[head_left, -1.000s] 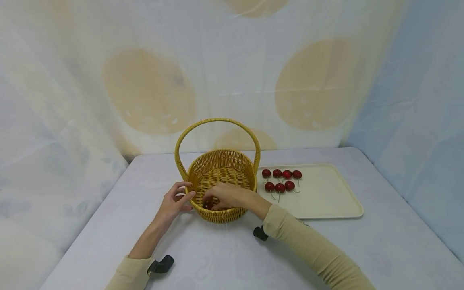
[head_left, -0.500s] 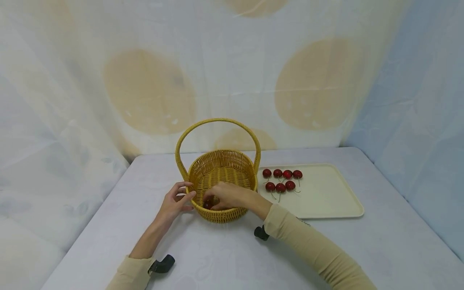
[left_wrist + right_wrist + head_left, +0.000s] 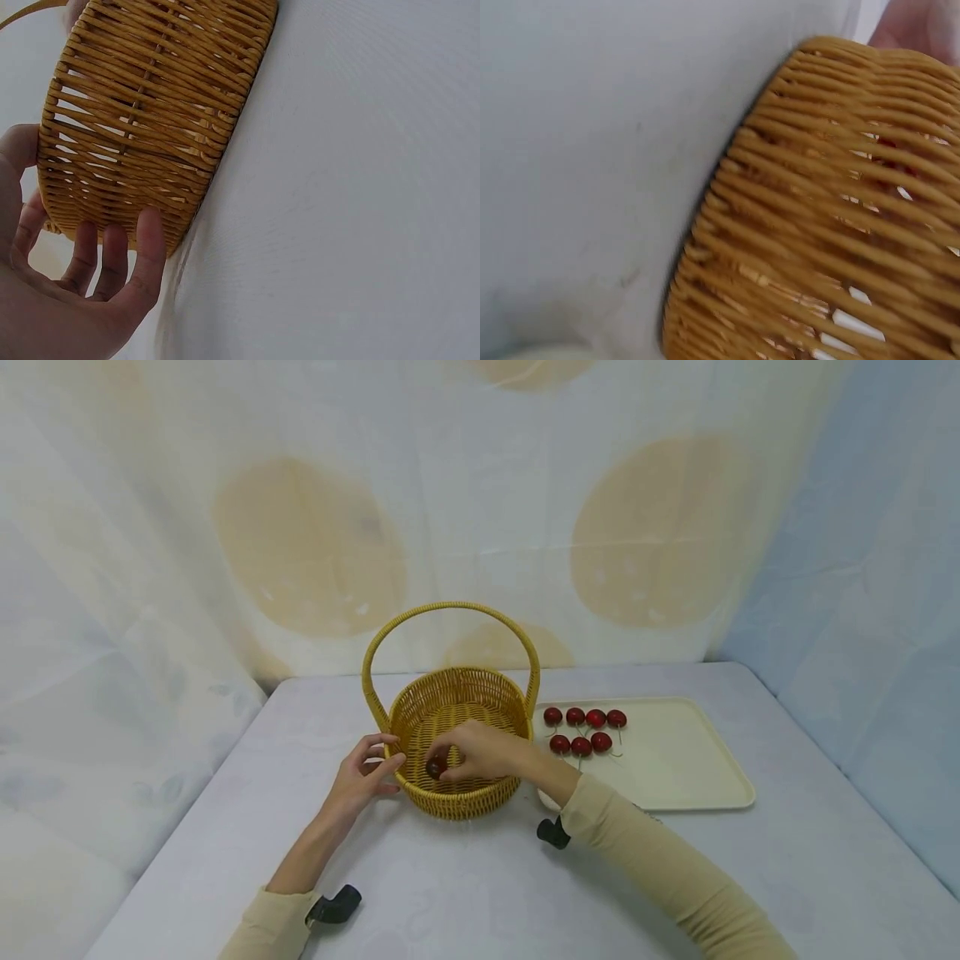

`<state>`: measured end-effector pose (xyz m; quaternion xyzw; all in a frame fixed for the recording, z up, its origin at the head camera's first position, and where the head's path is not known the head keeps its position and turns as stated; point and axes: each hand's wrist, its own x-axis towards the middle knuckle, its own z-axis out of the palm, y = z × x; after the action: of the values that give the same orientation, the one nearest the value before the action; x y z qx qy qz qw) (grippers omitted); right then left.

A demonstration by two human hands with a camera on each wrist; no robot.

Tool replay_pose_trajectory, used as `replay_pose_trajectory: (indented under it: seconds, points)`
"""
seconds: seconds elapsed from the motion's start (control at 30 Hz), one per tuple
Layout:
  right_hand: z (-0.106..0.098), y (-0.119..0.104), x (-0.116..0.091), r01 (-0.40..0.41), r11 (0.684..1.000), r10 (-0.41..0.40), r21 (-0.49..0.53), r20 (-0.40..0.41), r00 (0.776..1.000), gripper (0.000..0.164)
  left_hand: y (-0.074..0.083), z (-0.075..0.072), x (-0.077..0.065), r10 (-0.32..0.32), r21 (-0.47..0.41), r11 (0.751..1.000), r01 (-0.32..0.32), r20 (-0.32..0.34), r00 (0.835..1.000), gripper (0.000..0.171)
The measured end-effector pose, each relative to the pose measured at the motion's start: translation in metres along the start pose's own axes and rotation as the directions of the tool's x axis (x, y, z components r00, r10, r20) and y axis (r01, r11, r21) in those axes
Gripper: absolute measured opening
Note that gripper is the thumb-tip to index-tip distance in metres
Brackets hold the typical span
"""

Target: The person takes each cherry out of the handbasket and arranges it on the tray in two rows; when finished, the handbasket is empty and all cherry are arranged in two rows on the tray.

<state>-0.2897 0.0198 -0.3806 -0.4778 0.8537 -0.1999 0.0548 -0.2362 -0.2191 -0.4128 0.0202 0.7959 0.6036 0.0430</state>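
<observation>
A yellow-brown wicker basket (image 3: 463, 804) with a tall arched handle stands upright on the table. My left hand (image 3: 363, 778) holds its left side, thumb at the rim and fingers on the outer wall, as the left wrist view shows with the hand (image 3: 82, 300) beside the weave. Inside the basket, my right hand (image 3: 483, 752) pinches a dark red cherry (image 3: 436, 767) between thumb and fingers, near the front left wall. From the right wrist, the basket's woven wall (image 3: 802, 202) hides my right hand; a bit of red shows through the gaps.
Right of the basket lies a cream tray (image 3: 682, 768). Several red cherries with stems sit in two rows on its left part, among them a front-row cherry (image 3: 602, 742). A white patterned cloth (image 3: 480, 510) hangs behind the table.
My right hand has risen a little off the basket's front wall, with the cherry in its fingers. The right forearm has shifted slightly right. My left hand and the basket stay put.
</observation>
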Motion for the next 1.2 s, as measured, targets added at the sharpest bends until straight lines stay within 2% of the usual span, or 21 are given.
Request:
replay_pose_trajectory:
  seconds: [0.1,0.2,0.47,0.67,0.97,1.2]
  points:
    - [-0.007,-0.001,-0.005,-0.003,1.000,0.003,0.008,-0.008,1.000,0.033,0.012,0.001,-0.006,-0.006,0.002,1.000,0.006,0.003,1.000,0.048]
    - [-0.015,-0.002,-0.011,-0.004,1.000,0.004,-0.002,-0.024,1.000,0.034,0.015,0.002,-0.008,-0.007,0.009,1.000,0.007,-0.003,1.000,0.047]
    - [-0.035,-0.004,-0.030,-0.026,0.999,0.025,-0.019,-0.064,0.998,0.034,0.003,0.001,-0.001,-0.010,-0.003,1.000,0.010,-0.016,1.000,0.047]
    - [-0.050,-0.003,-0.048,-0.047,0.998,0.044,-0.033,-0.089,0.995,0.034,-0.001,0.000,0.002,0.002,-0.011,1.000,-0.002,-0.006,1.000,0.046]
    - [-0.071,0.006,-0.088,-0.117,0.992,0.110,-0.042,-0.133,0.985,0.035,-0.014,-0.001,0.011,0.010,0.007,1.000,-0.010,-0.014,1.000,0.046]
    - [-0.080,0.023,-0.120,-0.159,0.987,0.152,-0.026,-0.162,0.975,0.029,-0.014,-0.001,0.010,0.019,-0.007,1.000,-0.019,-0.014,1.000,0.050]
